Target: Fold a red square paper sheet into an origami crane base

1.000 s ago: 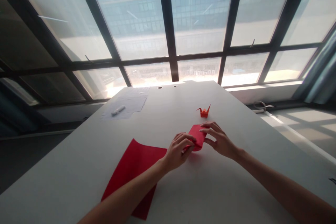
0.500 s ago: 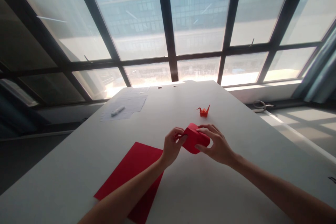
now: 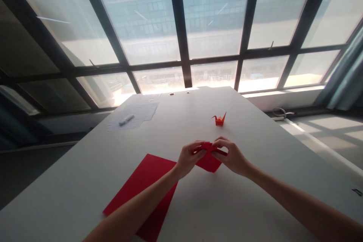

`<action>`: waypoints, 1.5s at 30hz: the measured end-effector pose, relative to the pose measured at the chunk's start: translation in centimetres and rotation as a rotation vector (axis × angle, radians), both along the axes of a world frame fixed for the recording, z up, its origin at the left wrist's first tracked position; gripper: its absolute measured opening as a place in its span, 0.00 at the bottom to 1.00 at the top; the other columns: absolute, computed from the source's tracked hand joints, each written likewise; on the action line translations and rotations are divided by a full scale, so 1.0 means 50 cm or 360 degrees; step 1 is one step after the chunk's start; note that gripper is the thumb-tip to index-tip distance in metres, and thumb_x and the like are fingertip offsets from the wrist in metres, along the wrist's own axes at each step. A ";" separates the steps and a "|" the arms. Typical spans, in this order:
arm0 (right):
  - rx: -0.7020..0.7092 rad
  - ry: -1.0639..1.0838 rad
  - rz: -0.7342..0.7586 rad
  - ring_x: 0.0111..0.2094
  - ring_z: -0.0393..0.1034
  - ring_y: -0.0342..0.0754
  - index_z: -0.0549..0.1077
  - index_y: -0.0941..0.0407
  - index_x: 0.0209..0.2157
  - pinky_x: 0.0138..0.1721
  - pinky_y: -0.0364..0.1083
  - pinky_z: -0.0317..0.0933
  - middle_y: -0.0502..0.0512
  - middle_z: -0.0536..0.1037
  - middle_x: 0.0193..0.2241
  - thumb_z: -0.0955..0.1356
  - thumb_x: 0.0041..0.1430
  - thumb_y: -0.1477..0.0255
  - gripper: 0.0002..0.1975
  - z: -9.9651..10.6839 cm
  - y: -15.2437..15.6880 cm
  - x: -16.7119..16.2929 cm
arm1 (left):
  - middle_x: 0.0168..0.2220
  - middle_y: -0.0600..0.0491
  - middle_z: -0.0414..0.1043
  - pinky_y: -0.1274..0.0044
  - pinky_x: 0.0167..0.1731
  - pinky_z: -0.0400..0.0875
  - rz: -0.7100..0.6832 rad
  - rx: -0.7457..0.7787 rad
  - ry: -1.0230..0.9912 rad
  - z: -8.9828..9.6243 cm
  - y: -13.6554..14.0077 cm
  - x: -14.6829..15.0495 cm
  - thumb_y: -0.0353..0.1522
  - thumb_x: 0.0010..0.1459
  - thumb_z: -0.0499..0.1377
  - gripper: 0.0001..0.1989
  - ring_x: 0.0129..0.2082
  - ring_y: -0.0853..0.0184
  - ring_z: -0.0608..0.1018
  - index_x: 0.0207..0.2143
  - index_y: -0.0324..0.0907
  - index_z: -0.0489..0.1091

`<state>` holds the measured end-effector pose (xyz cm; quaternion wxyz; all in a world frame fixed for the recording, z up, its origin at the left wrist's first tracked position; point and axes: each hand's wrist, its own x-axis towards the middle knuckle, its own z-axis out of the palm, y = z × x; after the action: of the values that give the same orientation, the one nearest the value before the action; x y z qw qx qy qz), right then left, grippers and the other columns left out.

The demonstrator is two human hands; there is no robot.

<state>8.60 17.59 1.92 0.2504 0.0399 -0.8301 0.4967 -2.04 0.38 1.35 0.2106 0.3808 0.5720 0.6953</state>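
A small folded piece of red paper is held above the white table between my two hands. My left hand pinches its left side, thumb on the near face. On the right side my right hand grips it between thumb and fingers. The paper's lower edge comes to a point facing me, and its upper folds are partly covered by my fingers. Just beyond my hands stands an orange-red paper crane. Larger red paper lies flat under my left forearm, which hides part of it.
The white table reaches to a wall of dark-framed windows. White sheets lie at its far left with a white marker-like stick on them. A dark small object shows at the right edge.
The folded red paper has tilted and flattened, its folds drawn together at the top. My right hand has shifted its grip, and both thumbs now press on the near face.
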 end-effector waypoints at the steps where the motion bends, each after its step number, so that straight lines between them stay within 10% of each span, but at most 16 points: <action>1: -0.0020 0.0008 -0.0083 0.44 0.69 0.52 0.75 0.54 0.40 0.45 0.50 0.64 0.56 0.75 0.42 0.73 0.52 0.72 0.12 -0.001 0.003 -0.001 | 0.42 0.44 0.76 0.74 0.37 0.73 -0.0033 -0.0011 -0.0102 0.003 -0.001 0.000 0.36 0.55 0.67 0.15 0.39 0.60 0.77 0.43 0.38 0.77; 10: -0.0383 -0.0443 0.0202 0.26 0.69 0.46 0.76 0.59 0.28 0.25 0.42 0.59 0.52 0.76 0.24 0.72 0.53 0.67 0.09 -0.011 0.017 -0.009 | 0.33 0.46 0.79 0.76 0.30 0.72 -0.0083 -0.0161 -0.0369 0.010 -0.004 0.002 0.41 0.53 0.67 0.17 0.30 0.63 0.79 0.38 0.35 0.79; 26: 0.0221 0.0290 -0.0093 0.45 0.68 0.53 0.75 0.52 0.43 0.46 0.51 0.65 0.57 0.74 0.42 0.70 0.57 0.72 0.10 0.025 -0.023 0.026 | 0.36 0.47 0.79 0.77 0.29 0.72 0.0188 -0.0035 0.0156 0.016 -0.002 0.034 0.36 0.57 0.65 0.10 0.32 0.64 0.78 0.38 0.40 0.80; 45: 0.0007 0.0404 -0.0185 0.39 0.68 0.51 0.80 0.48 0.36 0.40 0.50 0.65 0.54 0.75 0.34 0.70 0.60 0.73 0.07 0.035 -0.062 0.043 | 0.39 0.46 0.79 0.76 0.32 0.72 0.0358 -0.0034 0.0683 0.031 -0.010 0.077 0.31 0.60 0.61 0.12 0.34 0.64 0.78 0.45 0.42 0.78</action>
<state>10.74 14.48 3.67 0.3818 0.0549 -0.7937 0.4705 1.82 -0.12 2.88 0.0094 0.4514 0.6497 0.6116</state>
